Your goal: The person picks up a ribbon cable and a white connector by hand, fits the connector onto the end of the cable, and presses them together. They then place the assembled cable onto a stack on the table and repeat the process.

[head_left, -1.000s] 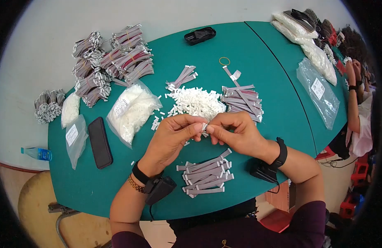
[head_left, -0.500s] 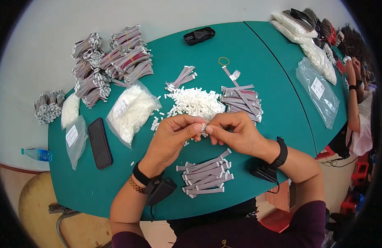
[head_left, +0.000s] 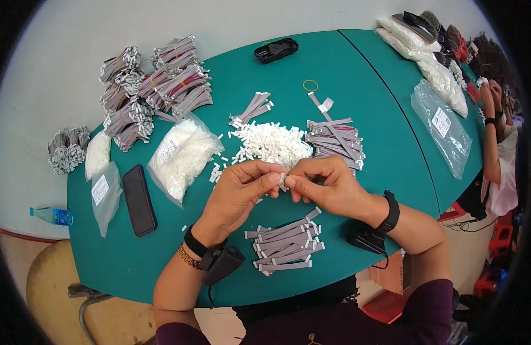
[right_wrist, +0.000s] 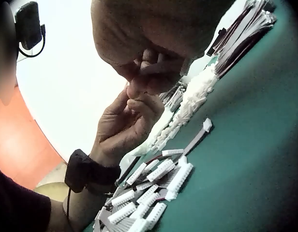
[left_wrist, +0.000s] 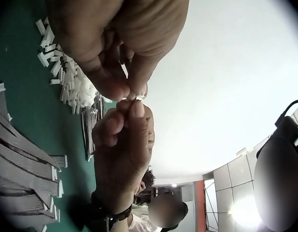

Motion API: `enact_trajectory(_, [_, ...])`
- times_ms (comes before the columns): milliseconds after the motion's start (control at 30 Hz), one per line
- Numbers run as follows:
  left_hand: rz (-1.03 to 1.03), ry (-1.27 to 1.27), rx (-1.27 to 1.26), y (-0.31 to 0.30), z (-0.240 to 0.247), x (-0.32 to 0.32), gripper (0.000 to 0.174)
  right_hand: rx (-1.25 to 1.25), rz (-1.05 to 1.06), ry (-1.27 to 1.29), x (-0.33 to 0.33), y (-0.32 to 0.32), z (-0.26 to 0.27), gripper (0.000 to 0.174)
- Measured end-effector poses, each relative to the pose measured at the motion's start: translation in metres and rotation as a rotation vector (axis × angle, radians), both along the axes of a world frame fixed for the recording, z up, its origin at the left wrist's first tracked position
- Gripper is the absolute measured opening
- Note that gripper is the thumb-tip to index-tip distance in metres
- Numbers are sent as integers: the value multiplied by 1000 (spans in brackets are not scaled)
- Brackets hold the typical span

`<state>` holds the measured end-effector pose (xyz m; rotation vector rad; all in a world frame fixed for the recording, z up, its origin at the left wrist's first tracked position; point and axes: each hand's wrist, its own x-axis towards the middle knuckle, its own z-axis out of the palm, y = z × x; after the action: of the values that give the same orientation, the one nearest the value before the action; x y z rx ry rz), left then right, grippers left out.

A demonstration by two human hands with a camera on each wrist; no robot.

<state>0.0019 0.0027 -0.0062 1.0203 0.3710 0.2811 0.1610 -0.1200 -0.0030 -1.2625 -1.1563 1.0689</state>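
Fingertip to fingertip, my left hand (head_left: pixel 245 187) and right hand (head_left: pixel 329 184) meet over the table in the head view. Between them both pinch a small white connector (head_left: pixel 283 178); my fingers cover most of it. A pale strip like a ribbon cable (right_wrist: pixel 159 67) shows inside my right hand's curled fingers in the right wrist view. Just beyond the hands lies a heap of loose white connectors (head_left: pixel 271 144). Closer to my body is a stack of grey ribbon cables (head_left: pixel 285 241) with white connectors on their ends.
More ribbon cables (head_left: pixel 334 141) lie right of the heap, and a few (head_left: pixel 254 108) behind it. Left stand a bag of white connectors (head_left: pixel 182 158), a phone (head_left: pixel 139 200) and bundled cables (head_left: pixel 173 80). A black case (head_left: pixel 276 50) sits at the back. Another person's arm (head_left: pixel 491 138) is far right.
Both hands keep nearly the same place and grip. The fingertips shift only slightly around the small connector.
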Motion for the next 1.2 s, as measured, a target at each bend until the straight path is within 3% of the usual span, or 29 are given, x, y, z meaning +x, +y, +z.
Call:
enact_trajectory(233, [18,11,51,-1,1,1,18,-29,3,54,0,0,0,17])
enact_trajectory(433, [62,44,280,-3,4,3,18,-46,-2,42,1,0,1,20])
enact_trajectory(733, [41,1,84,-4,1,3,17,-81,3,100,0,0,4,20])
enact_trajectory(1200, [72,-28,129,-8,-1,4,15,-45,-19,66,0,-2,3,19])
